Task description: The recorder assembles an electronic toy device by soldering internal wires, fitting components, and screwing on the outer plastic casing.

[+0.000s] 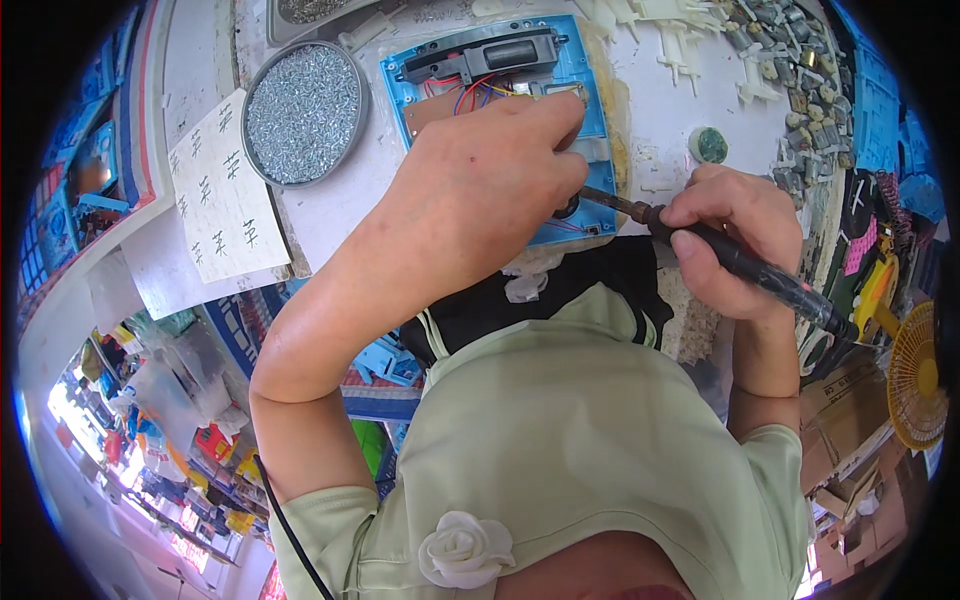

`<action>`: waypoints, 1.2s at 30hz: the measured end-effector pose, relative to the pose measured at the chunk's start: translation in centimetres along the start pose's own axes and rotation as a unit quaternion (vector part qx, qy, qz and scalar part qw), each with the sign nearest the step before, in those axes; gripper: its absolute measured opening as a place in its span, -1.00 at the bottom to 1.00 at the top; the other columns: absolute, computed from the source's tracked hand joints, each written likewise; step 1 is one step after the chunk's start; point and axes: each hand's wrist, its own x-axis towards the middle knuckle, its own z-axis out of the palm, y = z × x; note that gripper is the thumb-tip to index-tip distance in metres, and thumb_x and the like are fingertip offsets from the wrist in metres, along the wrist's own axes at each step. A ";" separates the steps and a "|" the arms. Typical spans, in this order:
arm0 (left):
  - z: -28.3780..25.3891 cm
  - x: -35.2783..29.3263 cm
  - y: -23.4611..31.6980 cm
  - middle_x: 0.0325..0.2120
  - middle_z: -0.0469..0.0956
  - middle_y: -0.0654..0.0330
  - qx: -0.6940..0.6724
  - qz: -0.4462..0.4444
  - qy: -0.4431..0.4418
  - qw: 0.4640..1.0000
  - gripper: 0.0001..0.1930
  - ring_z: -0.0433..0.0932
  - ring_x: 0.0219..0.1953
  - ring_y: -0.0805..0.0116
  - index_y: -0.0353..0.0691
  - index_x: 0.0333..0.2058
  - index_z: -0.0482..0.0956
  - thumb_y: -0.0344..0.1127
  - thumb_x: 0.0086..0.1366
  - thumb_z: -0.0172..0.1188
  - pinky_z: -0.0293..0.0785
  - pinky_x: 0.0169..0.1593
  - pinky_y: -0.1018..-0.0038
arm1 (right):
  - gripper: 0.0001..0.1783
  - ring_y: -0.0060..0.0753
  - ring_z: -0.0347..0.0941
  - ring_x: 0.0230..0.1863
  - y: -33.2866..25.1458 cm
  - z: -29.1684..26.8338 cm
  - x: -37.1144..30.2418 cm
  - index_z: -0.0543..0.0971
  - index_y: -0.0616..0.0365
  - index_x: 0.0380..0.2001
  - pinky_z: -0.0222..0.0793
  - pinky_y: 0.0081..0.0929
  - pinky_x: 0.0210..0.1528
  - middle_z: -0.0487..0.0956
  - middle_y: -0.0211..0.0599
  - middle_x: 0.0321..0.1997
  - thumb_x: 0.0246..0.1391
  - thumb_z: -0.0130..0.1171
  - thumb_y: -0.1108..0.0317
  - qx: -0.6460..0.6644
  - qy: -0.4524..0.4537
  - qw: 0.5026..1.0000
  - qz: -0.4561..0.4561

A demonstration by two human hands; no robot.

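Note:
A blue plastic housing [580,75] lies on the white bench, with a black part [480,55] along its far edge and red, blue and yellow wires [470,92] beneath that. My left hand [480,190] rests on the housing with its fingers curled down and covers most of it; what the fingertips hold is hidden. My right hand [735,235] grips a black soldering iron [745,265] like a pen. Its tip [590,195] points left and reaches the housing right by my left fingers.
A round metal tray [305,112] full of small screws stands left of the housing, with a white tally sheet [220,190] beside it. White plastic parts [690,50] and grey parts [810,70] lie at the back right. A yellow fan [915,375] stands at the far right.

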 end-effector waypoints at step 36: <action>1.3 -5.3 -1.4 -0.13 0.56 0.15 -0.098 -0.045 0.175 0.979 -0.63 0.64 -0.24 0.22 -0.14 -0.10 0.66 -0.49 0.06 0.40 0.58 -0.24 0.34 | -0.48 -0.47 0.46 -0.17 3.6 -12.6 -17.7 0.45 0.35 0.23 0.41 -0.55 -0.25 0.59 -0.22 -0.13 0.33 0.17 0.24 0.460 0.394 0.786 0.121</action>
